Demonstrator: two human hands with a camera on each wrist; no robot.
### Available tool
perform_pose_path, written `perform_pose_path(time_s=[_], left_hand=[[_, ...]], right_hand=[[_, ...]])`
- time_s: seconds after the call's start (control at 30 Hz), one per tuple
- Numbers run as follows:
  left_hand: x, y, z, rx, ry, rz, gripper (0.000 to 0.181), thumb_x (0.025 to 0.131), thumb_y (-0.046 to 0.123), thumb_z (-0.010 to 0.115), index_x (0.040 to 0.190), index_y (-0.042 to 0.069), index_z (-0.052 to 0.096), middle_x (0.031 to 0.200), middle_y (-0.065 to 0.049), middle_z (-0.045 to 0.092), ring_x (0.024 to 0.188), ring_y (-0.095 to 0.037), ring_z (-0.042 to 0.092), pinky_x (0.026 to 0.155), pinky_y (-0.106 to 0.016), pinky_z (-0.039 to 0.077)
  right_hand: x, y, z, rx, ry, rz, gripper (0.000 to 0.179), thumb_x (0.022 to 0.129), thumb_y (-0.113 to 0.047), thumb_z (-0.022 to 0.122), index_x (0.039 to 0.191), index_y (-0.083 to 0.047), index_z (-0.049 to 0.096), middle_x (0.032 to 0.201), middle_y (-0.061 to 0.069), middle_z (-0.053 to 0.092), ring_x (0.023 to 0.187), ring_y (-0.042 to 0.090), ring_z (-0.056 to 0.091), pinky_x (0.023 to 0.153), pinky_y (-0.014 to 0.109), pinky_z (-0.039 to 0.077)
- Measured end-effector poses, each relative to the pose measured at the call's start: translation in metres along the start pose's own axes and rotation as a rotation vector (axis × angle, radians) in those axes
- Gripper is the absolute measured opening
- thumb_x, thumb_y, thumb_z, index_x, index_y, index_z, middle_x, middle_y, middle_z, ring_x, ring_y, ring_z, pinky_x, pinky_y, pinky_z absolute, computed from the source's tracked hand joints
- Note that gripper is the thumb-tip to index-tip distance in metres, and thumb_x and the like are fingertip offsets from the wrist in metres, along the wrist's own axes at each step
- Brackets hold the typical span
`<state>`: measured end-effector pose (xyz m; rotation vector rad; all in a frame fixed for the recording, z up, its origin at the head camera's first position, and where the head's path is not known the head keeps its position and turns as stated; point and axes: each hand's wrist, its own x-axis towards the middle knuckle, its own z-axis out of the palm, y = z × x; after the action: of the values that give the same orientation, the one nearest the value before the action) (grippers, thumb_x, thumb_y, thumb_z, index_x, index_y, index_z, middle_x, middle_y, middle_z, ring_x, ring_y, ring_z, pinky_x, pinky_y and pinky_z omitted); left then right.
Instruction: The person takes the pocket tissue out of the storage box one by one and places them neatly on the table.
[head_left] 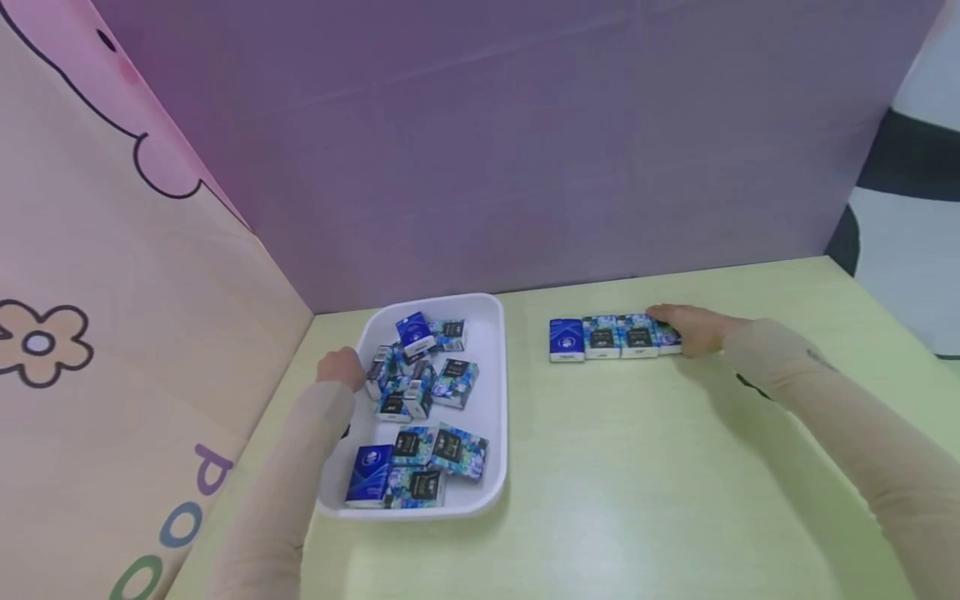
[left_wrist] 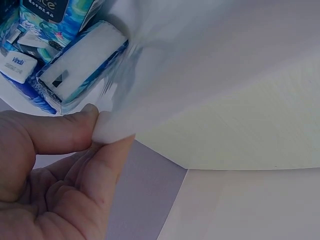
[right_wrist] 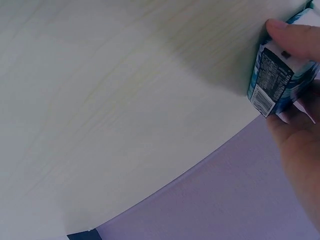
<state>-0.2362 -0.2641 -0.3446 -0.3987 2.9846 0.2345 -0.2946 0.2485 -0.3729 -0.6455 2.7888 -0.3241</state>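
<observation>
My left hand [head_left: 341,368] pinches the left rim of a white plastic basin [head_left: 504,400], thumb on one side and fingers on the other in the left wrist view. Inside lie several small tissue packs, some floral with dark labels, such as this floral pack [head_left: 458,451], and some plain blue, such as this blue pack [head_left: 369,473]. To the right, a row of packs stands side by side on the table, a blue pack [head_left: 566,340] at its left end. My right hand [head_left: 693,327] grips the floral tissue pack [right_wrist: 272,80] at the row's right end, thumb and fingers on opposite sides.
The pale wood-grain table [head_left: 600,483] meets a purple backdrop [head_left: 480,167] along its far edge. A cream panel with cartoon prints [head_left: 112,250] stands along the left side, and a black-and-white printed panel [head_left: 911,208] on the right.
</observation>
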Motion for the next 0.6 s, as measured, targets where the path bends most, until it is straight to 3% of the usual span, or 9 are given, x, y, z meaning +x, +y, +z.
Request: perform_pose_path(time_s=[0.3,0.6], left_hand=[[-0.004,0.003,-0.002,0.003,0.000,0.003,0.026,0.085,0.005,0.047,0.101,-0.014,0.055,0.090,-0.028,0.062,0.083,-0.036,0.061,0.076,-0.044,0.053],[-0.001,0.002,-0.001,0.030,0.007,0.015,0.027,0.084,0.005,0.047,0.101,-0.015,0.054,0.092,-0.030,0.061,0.086,-0.039,0.060,0.080,-0.047,0.051]], right_hand=[[0.002,-0.003,-0.003,-0.018,0.007,-0.011,0.079,0.070,0.002,0.065,0.139,0.009,0.026,0.142,0.032,0.024,0.129,0.051,0.023,0.105,0.060,0.022],[0.002,-0.037,-0.029,-0.097,-0.014,-0.027,0.084,0.079,-0.023,0.069,0.141,0.008,0.020,0.146,0.032,0.014,0.132,0.049,0.016,0.104,0.061,0.023]])
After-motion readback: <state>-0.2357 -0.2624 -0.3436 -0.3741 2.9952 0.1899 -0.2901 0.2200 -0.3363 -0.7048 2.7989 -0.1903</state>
